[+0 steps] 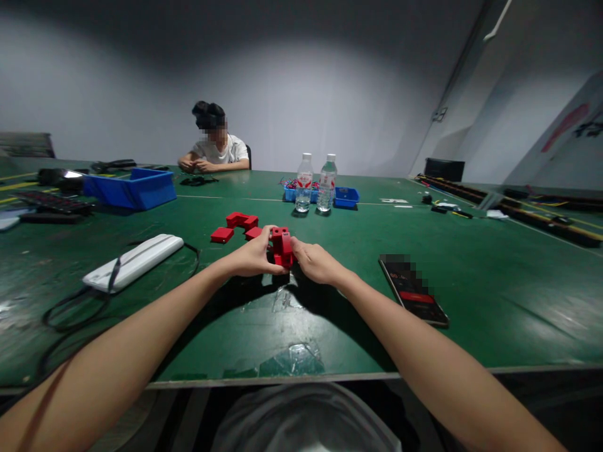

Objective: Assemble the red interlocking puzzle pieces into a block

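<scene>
While both hands meet over the green table, they grip a red block piece between them.

From where I stand, the left hand clasps its near side between fingers and thumb, and the right hand, fingers curled, pinches the opposite side; loose red pieces lie just beyond the left hand, a phone off to the right.

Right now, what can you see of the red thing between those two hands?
The red block is chunky and angular, with dark round spots, perhaps holes, on top. It looks like smooth plastic; whether one piece or several is unclear. The left hand grips it from the left, thumb low in front; the right hand touches its right side, over the green table.
</scene>
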Demonstrator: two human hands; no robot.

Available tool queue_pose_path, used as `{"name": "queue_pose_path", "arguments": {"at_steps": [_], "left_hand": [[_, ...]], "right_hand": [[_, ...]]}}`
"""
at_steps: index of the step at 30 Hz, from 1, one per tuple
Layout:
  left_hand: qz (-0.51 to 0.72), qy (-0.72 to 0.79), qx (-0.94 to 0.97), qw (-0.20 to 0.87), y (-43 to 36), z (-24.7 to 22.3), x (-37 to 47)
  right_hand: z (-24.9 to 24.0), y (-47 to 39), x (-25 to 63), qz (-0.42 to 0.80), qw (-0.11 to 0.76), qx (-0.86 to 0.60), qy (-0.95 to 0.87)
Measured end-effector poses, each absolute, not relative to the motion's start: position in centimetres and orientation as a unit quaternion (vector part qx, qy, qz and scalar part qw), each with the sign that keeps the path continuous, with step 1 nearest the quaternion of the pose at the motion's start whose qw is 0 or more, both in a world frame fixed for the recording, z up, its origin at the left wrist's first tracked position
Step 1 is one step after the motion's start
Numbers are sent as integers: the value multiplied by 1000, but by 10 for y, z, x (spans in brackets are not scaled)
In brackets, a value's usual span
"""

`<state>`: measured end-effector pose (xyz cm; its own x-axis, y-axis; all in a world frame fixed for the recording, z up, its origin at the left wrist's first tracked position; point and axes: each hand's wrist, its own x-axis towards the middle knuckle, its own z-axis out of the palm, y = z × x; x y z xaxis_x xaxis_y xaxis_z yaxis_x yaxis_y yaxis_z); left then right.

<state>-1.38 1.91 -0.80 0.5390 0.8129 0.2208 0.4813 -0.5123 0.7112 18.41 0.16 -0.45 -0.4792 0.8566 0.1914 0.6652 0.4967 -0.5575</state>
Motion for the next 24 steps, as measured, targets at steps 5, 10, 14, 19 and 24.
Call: {"name": "queue_pose_path", "arguments": {"at_steps": [5,10,14,19,24], "left_hand": [[267,413,822,287,13,-2,-10],[272,410,836,243,16,-1,-12],[272,404,846,219,19,-2,-15],[261,408,850,205,19,-2,-18],[254,418,851,194,19,-2,-18]], "right_hand": [[4,6,190,98,178,-510,-836],[-12,10,194,69,177,-458,-868],[-25,12,193,65,155,-429,-888],[-22,13,191,42,161,-477,-863],[-16,11,192,39,155,-528,-834]]}}
